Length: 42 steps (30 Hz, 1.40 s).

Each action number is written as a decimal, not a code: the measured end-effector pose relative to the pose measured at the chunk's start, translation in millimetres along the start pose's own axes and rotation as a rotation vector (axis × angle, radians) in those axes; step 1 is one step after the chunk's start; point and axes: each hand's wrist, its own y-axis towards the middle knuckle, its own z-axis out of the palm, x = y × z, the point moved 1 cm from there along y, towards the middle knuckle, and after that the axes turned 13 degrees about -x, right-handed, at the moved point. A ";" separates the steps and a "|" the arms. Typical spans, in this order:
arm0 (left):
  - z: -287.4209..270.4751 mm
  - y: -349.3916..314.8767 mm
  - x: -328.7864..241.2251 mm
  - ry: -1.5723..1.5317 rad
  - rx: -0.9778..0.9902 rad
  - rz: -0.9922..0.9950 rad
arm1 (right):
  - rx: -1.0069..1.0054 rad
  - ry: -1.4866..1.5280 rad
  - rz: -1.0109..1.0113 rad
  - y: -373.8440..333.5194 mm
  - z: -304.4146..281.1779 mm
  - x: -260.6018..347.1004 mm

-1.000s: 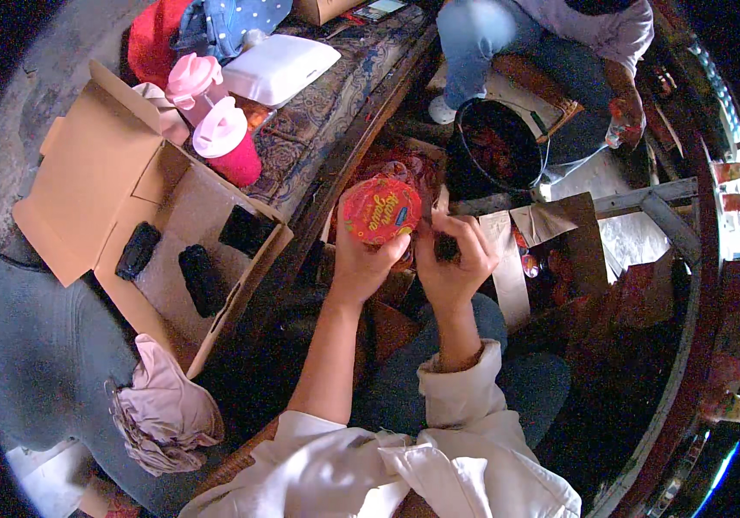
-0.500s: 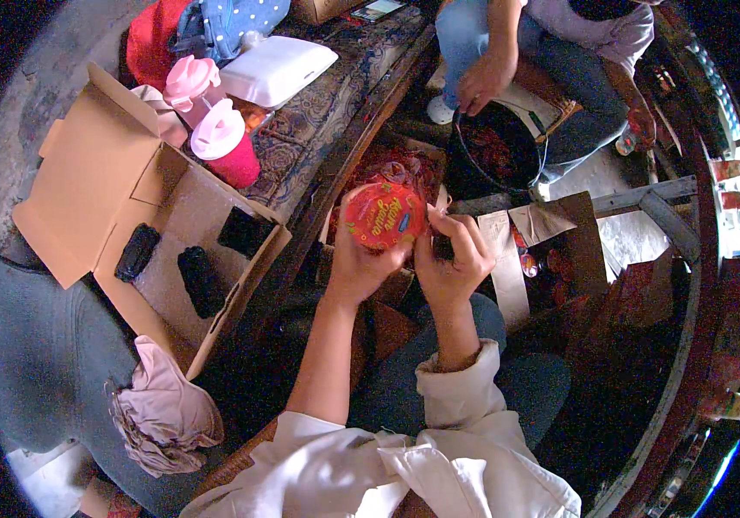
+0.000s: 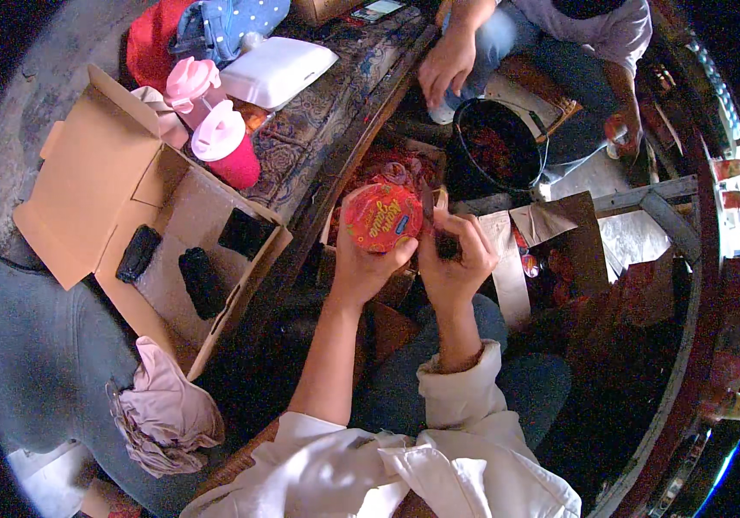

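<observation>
Above my lap, my left hand [image 3: 360,274] is wrapped round a red plastic cup [image 3: 382,217] with yellow print on its round face, which is turned up toward me. At the cup's right edge, my right hand [image 3: 459,259] is closed in a pinch. A thin, dark, knife-like strip [image 3: 427,205] rises from its fingers against the rim. The handle is hidden, so its exact kind is unclear. Beyond the cup sits a box of reddish plastic pieces [image 3: 400,166], partly covered by my hands.
A black bucket [image 3: 498,147] with reddish contents stands ahead, beside a seated co-worker [image 3: 543,60] who holds a small clear cup. To the left are an open cardboard box [image 3: 163,250] with black bundles, pink-lidded tumblers [image 3: 219,138] and a white foam container [image 3: 279,71]. Cardboard [image 3: 508,268] stands right.
The cup has shifted slightly left and turned a little, and the dark strip now shows at its rim. The co-worker's hand has left the bucket's edge and moved left.
</observation>
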 end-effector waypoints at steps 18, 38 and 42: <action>0.8 -1.6 0.2 -0.022 0.048 -0.023 | 0.027 -0.011 0.099 -0.2 -0.8 -5.0; -6.6 6.4 10.7 -0.091 -0.341 0.024 | 0.416 -0.134 0.183 -8.8 16.8 -60.2; -21.8 8.1 16.6 0.034 -0.347 0.076 | 0.771 -0.157 0.311 -23.2 36.5 -57.6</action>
